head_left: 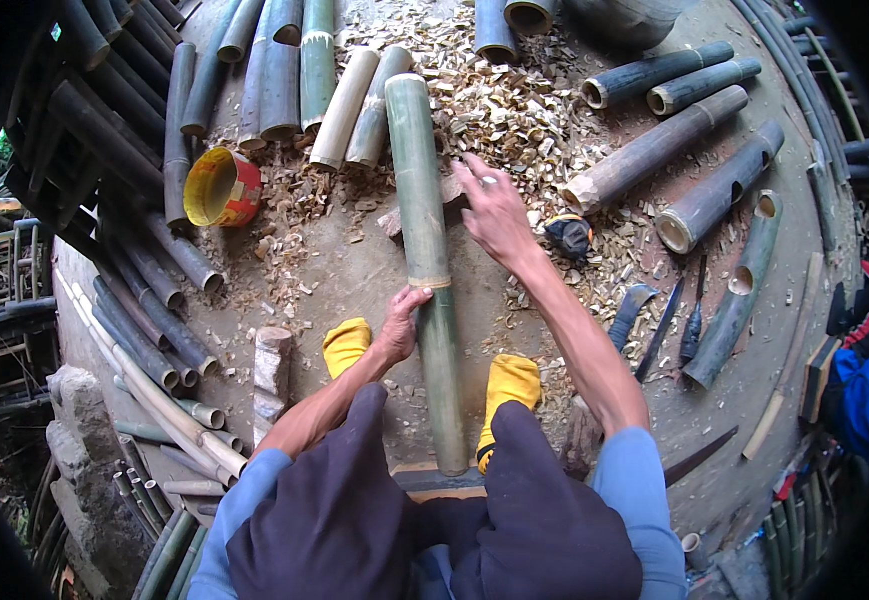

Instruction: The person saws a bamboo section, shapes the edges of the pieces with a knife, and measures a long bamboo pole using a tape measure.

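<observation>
A thick green bamboo section lies lengthwise in front of me, its near end between my feet. Its far part rests over a small wooden block. My left hand is closed around the left side of the bamboo, just below its pale node ring. To the right of the bamboo, my right hand is raised and apart from it, fingers stretched and slightly blurred, with nothing in them. A dark, round-bodied object, perhaps a tape measure, lies on the ground right of that hand.
Wood chips cover the far ground. Bladed tools lie at my right, near several cut bamboo pieces. A red and yellow bucket lies tipped at left. Stacked bamboo and a stone stand beyond it.
</observation>
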Motion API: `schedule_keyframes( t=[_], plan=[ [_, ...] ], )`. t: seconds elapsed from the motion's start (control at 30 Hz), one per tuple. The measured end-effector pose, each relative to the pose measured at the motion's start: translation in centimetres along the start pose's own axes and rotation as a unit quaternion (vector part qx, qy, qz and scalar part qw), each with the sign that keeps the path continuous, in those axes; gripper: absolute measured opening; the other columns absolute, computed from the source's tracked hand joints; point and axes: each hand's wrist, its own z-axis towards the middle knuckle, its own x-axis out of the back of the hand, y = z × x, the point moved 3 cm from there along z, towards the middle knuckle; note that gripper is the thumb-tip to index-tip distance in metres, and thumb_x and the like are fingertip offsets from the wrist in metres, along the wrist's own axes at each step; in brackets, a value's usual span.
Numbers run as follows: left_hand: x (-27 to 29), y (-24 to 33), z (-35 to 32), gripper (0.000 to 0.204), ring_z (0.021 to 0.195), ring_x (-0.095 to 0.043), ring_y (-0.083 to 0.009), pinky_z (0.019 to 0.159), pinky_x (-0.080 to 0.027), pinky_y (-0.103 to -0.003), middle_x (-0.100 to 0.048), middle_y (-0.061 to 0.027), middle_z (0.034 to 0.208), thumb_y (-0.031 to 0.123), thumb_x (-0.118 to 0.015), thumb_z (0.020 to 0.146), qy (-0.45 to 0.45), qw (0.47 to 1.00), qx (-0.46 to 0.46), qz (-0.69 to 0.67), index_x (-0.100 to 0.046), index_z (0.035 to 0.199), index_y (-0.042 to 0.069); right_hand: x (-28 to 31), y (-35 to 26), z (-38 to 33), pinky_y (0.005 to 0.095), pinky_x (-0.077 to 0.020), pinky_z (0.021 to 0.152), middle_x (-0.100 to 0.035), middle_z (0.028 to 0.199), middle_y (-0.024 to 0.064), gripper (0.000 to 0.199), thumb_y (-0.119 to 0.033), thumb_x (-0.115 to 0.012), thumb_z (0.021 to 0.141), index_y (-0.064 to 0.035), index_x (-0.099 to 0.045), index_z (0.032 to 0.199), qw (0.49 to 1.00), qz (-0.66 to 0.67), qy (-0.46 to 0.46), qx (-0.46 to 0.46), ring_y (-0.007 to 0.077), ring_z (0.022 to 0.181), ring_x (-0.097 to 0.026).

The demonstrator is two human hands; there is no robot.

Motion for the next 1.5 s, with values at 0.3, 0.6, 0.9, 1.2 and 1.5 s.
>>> schedule_keyframes(
  t=[0.3, 0.6, 0.9, 1.2, 1.5],
  plan=[
    [-0.6, 0.3, 0.9, 0.034, 0.076, -0.058, -0.0105, 0.07, -0.049, -0.028, -0.062, -0.0024, 0.087, 0.024, -0.07, 0.078, 0.001, 0.998, 0.01, 0.062, -0.06, 0.104, 0.003, -2.8, 2.0, -1.7, 0.0401, -0.0482, 0.08, -0.052, 0.116, 0.0105, 0.053, -0.013, -0.075, 0.069, -0.0086, -0.053, 0.117, 0.995, 0.001, -0.014, -0.102, 0.0295, 0.096, -0.051],
    [-1.8, 0.8, 0.6, 0.032, 0.081, -0.059, -0.0126, 0.074, -0.049, -0.029, -0.062, -0.0038, 0.09, 0.02, -0.068, 0.078, -0.033, 0.998, 0.039, 0.03, -0.058, 0.103, 0.004, 4.1, 2.7, -8.2, 0.0432, -0.0405, 0.092, -0.043, 0.119, 0.0159, 0.063, -0.006, -0.072, 0.068, -0.0133, -0.05, 0.126, 0.957, -0.115, 0.038, -0.265, 0.0315, 0.107, -0.045],
    [-2.4, 6.2, 3.6, 0.05, 0.097, -0.055, -0.0219, 0.085, -0.045, -0.036, -0.057, -0.0121, 0.108, 0.022, -0.067, 0.077, 0.046, 0.851, -0.291, 0.434, -0.051, 0.12, 0.001, 5.8, 4.3, -9.6, 0.0442, -0.0448, 0.085, -0.047, 0.124, 0.0194, 0.065, -0.012, -0.072, 0.07, -0.0135, -0.042, 0.128, 0.957, -0.172, 0.011, -0.235, 0.0349, 0.104, -0.048],
    [-5.1, 13.6, 10.7, 0.051, 0.101, -0.054, -0.0326, 0.086, -0.048, -0.04, -0.053, -0.0146, 0.107, 0.003, -0.069, 0.065, -0.018, 0.559, -0.424, 0.712, -0.051, 0.112, 0.007, -2.7, -7.9, -10.9, 0.0369, -0.0494, 0.086, -0.056, 0.106, 0.0151, 0.092, -0.025, -0.077, 0.066, 0.0011, -0.024, 0.137, 0.853, 0.385, 0.021, -0.352, 0.0227, 0.098, -0.057],
    [-4.6, 9.2, 1.5, 0.067, 0.094, -0.057, -0.0277, 0.073, -0.048, -0.037, -0.05, -0.0134, 0.117, 0.029, -0.076, 0.06, 0.065, 0.437, -0.489, 0.752, -0.048, 0.118, 0.011, 4.3, -8.3, -12.4, 0.0375, -0.0468, 0.085, -0.054, 0.109, 0.0161, 0.088, -0.024, -0.074, 0.065, 0.0007, -0.025, 0.133, 0.829, 0.44, 0.094, -0.333, 0.0252, 0.096, -0.056]
  ],
)
